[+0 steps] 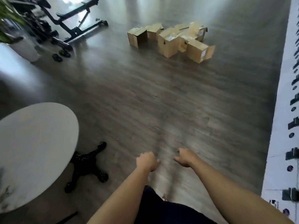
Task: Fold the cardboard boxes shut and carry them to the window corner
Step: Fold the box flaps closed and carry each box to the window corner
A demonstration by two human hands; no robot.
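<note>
Several brown cardboard boxes point(171, 40) sit clustered on the dark wood floor point(145, 97) far ahead of us, flaps loose, some lying on their sides. Our left hand point(147, 161) and right hand point(186, 157) hang empty, fingers loosely curled, grasping nothing.

Under you the floor point(145, 97) looks like grey wood-grain plank with a soft sheen, throwing back pale glare toward the far end. The boxes point(169, 41) are plain brown cardboard, matt, with creased flaps and small white paper labels. Beside you the round surface point(32, 152) is smooth, matt white. The chair base point(87, 165) is glossy black plastic. The frames point(72, 21) at the far left look like black-painted metal. Your hands are bare.
</note>
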